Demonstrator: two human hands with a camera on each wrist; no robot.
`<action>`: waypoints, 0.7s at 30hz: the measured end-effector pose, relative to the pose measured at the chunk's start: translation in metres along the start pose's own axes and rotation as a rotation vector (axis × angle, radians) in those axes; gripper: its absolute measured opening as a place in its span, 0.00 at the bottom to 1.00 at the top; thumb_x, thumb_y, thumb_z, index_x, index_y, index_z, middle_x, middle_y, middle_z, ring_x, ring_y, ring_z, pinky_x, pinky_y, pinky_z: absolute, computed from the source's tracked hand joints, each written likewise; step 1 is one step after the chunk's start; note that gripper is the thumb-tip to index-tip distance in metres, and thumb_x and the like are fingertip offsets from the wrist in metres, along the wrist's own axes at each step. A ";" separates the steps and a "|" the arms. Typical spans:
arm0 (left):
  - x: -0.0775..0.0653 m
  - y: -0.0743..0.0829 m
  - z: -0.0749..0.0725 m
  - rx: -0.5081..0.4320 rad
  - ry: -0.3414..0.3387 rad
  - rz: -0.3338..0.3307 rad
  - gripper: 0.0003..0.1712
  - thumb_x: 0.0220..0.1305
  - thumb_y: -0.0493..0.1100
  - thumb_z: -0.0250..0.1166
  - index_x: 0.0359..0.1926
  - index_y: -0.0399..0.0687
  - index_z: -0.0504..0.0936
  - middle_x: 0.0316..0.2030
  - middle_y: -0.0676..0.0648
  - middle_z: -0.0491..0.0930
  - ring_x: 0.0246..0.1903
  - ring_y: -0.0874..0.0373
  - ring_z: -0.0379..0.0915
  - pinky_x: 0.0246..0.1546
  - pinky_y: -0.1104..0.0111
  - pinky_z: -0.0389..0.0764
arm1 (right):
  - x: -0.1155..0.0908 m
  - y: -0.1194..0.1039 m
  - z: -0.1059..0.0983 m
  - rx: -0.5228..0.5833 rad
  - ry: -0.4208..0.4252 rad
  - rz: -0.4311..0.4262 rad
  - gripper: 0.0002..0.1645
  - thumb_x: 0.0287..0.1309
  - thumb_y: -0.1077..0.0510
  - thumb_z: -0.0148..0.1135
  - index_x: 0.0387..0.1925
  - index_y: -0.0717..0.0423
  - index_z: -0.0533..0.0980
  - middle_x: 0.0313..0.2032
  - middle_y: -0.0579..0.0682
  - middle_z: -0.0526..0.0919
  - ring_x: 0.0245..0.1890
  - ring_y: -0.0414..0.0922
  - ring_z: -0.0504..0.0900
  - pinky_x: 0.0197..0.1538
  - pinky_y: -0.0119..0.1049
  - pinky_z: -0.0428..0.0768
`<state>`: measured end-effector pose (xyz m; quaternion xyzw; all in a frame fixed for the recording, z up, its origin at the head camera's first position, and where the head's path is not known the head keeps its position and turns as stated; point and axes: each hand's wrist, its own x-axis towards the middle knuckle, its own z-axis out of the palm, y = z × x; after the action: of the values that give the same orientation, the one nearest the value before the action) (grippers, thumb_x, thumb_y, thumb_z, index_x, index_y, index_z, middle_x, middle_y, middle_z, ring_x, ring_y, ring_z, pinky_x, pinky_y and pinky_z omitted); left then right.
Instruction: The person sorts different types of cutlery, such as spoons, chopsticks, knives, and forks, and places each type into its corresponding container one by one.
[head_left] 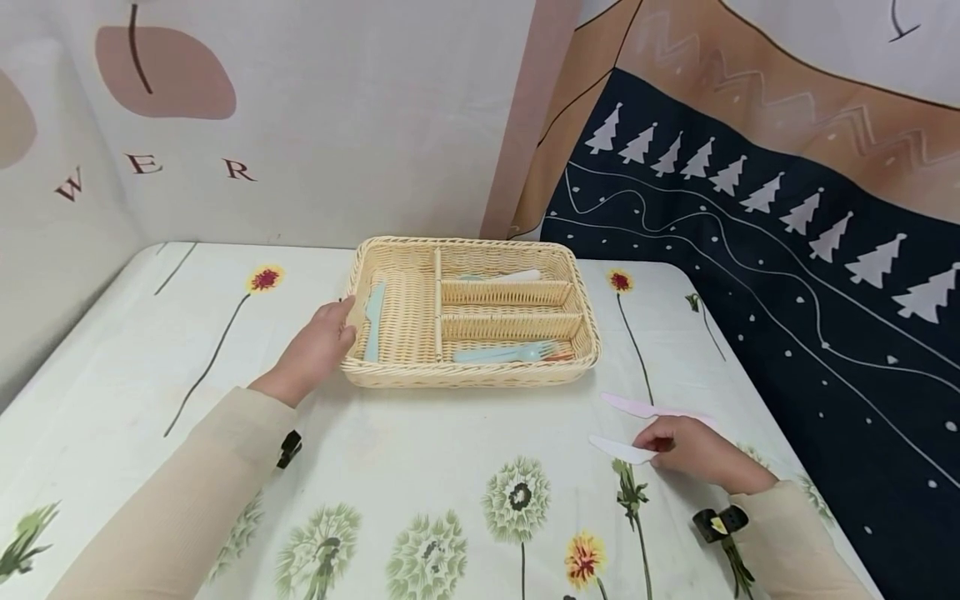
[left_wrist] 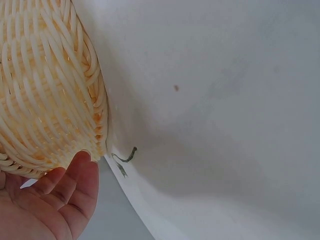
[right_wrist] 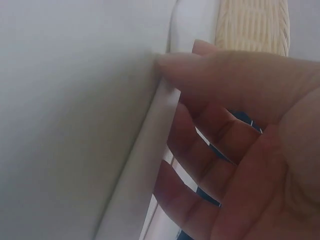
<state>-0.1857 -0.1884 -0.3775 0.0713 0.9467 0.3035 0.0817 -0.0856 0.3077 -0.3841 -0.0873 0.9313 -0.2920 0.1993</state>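
A rectangular woven basket (head_left: 468, 377) with dividers stands at the table's far side. My left hand (head_left: 315, 346) touches its left end; in the left wrist view loosely bent fingers (left_wrist: 80, 187) lie against the weave, and the thumb is mostly hidden. Between thumb and fingers my right hand (head_left: 686, 450) pinches a white plastic knife (head_left: 621, 450), low over the cloth, its blade pointing left. Just behind that hand lies a pink knife (head_left: 633, 406), partly covered by it. The right wrist view shows the white knife (right_wrist: 145, 155) close up under the thumb.
Inside the basket, a light-blue knife (head_left: 374, 323) lies in the left compartment. Light-blue forks (head_left: 528, 351) and orange tines occupy the front one; a white handle (head_left: 517, 276) shows at the back. A flower-print cloth (head_left: 420, 450) covers the table, with hanging fabric (head_left: 375, 125) behind.
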 end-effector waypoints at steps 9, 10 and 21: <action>0.000 -0.001 0.001 -0.007 0.003 -0.001 0.33 0.73 0.40 0.36 0.75 0.33 0.41 0.71 0.28 0.45 0.70 0.35 0.46 0.67 0.44 0.57 | 0.000 -0.007 -0.002 0.029 -0.068 -0.067 0.09 0.51 0.68 0.67 0.35 0.56 0.81 0.31 0.46 0.78 0.30 0.41 0.70 0.32 0.31 0.72; 0.000 -0.001 0.001 -0.009 0.003 0.000 0.33 0.73 0.40 0.36 0.75 0.33 0.41 0.71 0.28 0.45 0.70 0.35 0.46 0.67 0.45 0.57 | 0.000 -0.009 -0.002 0.033 -0.067 -0.065 0.09 0.51 0.68 0.67 0.35 0.56 0.81 0.31 0.46 0.78 0.30 0.41 0.70 0.32 0.31 0.71; -0.002 0.001 -0.001 -0.012 0.005 -0.003 0.33 0.73 0.40 0.36 0.74 0.32 0.42 0.71 0.28 0.46 0.70 0.34 0.46 0.67 0.45 0.56 | 0.010 -0.042 -0.011 -0.041 0.008 -0.245 0.10 0.54 0.68 0.64 0.39 0.57 0.80 0.34 0.46 0.80 0.35 0.37 0.72 0.37 0.31 0.75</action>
<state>-0.1841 -0.1887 -0.3765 0.0685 0.9452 0.3090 0.0804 -0.0978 0.2764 -0.3544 -0.2032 0.9203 -0.2954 0.1568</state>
